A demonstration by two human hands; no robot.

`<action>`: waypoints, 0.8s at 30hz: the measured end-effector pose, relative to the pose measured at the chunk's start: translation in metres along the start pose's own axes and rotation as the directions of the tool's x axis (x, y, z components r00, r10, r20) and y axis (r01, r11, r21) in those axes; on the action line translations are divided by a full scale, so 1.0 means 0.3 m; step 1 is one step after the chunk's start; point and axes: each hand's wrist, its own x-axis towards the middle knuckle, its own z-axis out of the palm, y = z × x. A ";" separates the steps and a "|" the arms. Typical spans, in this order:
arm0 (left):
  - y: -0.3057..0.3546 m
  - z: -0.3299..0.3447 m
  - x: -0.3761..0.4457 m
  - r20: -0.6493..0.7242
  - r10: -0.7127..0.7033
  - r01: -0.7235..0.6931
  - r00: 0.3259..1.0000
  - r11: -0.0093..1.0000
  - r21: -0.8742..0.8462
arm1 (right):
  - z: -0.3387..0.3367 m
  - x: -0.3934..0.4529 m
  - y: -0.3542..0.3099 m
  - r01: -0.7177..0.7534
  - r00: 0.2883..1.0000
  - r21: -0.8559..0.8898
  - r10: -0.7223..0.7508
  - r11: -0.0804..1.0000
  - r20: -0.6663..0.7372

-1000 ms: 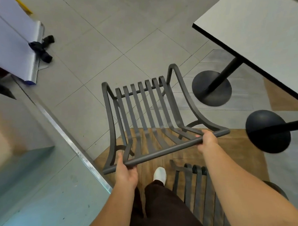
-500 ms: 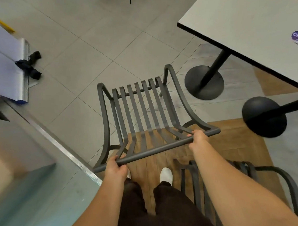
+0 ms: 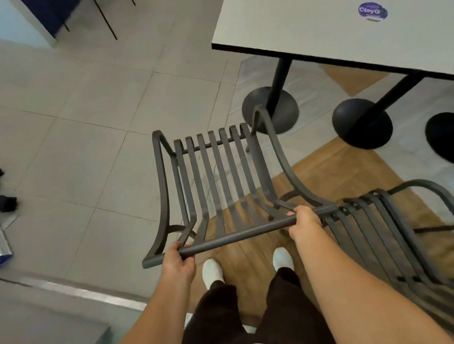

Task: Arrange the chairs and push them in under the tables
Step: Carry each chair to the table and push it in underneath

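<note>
Here, both hands' fingers clamped on slatted chair (image 3: 221, 182), table pedestal base (image 3: 270, 110) directly ahead, second chair (image 3: 395, 232) touching right.

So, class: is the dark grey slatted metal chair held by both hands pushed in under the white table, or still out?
Still out: the dark grey slatted metal chair stands short of the white table.

A round purple sticker (image 3: 372, 11) on the table (image 3: 305, 25) reads roughly "ClayG" (its smaller print is too blurred to read).
</note>
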 end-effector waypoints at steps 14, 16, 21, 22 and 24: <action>0.235 0.231 0.029 0.132 0.053 -0.098 0.990 0.926 0.364 | -0.008 -0.083 0.199 -0.087 0.991 0.305 0.114 0.948 -0.072; 0.245 0.262 0.018 0.149 0.053 -0.111 0.987 0.905 0.410 | -0.009 -0.083 0.202 -0.087 0.994 0.349 0.102 0.933 -0.025; 0.231 0.255 -0.035 0.104 0.157 -0.188 0.982 0.753 0.630 | -0.046 -0.105 0.197 -0.006 0.999 0.226 -0.003 0.974 0.043; 0.222 0.241 -0.052 0.102 0.223 -0.225 0.969 0.644 0.731 | -0.054 -0.114 0.205 0.020 0.998 0.165 -0.029 0.986 0.051; 0.202 0.203 -0.067 0.164 0.430 -0.340 0.888 0.373 0.863 | -0.069 -0.145 0.228 0.103 0.995 -0.051 -0.103 0.993 0.001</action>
